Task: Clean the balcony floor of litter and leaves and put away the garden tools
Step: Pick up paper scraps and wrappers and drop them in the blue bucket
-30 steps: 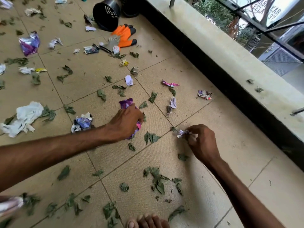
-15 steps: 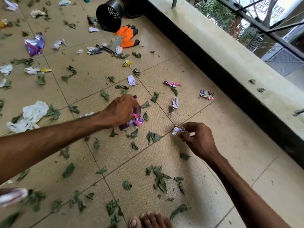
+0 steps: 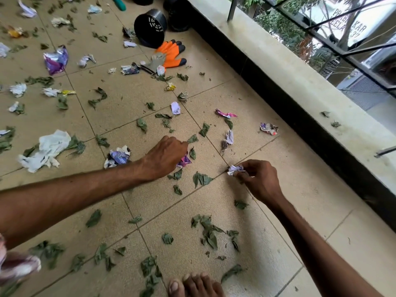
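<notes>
Pink foil wrapper [image 3: 183,161] sits bunched under my left hand [image 3: 165,156], fingers curled round it. My right hand [image 3: 257,177] pinches a white scrap [image 3: 235,169] at its fingertips. I should ball each tight so nothing drops, then take the leaf [image 3: 192,138] just past my left knuckles. The wall [image 3: 289,108] closes in right of my right hand; ahead of both lie open tiles [image 3: 128,88].

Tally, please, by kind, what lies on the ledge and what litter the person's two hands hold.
Leaves on the ledge: 2
Litter pieces held: 2, pink wrapper in the left hand, white scrap in the right hand
Total: 4
</notes>
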